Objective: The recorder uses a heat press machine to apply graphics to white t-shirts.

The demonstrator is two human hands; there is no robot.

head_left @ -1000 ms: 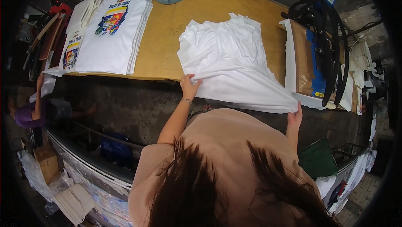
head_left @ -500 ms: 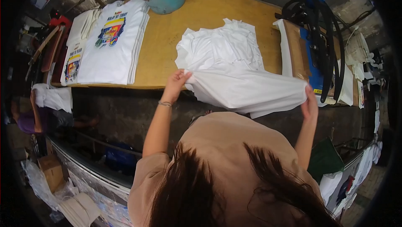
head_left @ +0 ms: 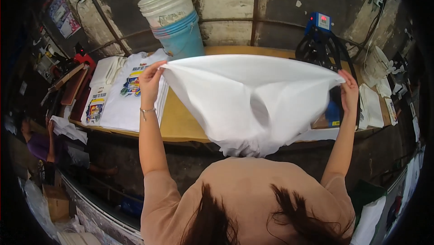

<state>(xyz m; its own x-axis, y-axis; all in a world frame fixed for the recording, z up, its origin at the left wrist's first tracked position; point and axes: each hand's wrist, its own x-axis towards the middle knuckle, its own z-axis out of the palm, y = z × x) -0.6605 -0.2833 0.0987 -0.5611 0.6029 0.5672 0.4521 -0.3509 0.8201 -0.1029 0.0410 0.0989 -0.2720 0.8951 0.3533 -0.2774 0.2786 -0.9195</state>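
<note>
A wide piece of white fabric (head_left: 217,95) is stretched between my hands, its top edge pulled nearly straight and its lower part bunched close to my chest. Whether it is a whole garment or a cut panel, I cannot tell. My left hand (head_left: 153,78) pinches its left corner, in front of a stack of white printed T-shirts (head_left: 115,109). The right corner is pinched in my right hand (head_left: 348,90), in front of the blue and black heat press (head_left: 316,46). Most of the table's middle is hidden behind the fabric.
Stacked buckets, white over blue (head_left: 178,32), stand at the back of the yellow-brown table (head_left: 181,125). A red machine (head_left: 85,59) is at the far left. Folded white cloth (head_left: 370,107) lies right of the press. Another person in purple (head_left: 40,147) sits at lower left holding white cloth.
Both hands have risen and spread apart, lifting the fabric from the table's front edge and opening it wide. The view has tilted up, showing more wall and the upper white bucket.
</note>
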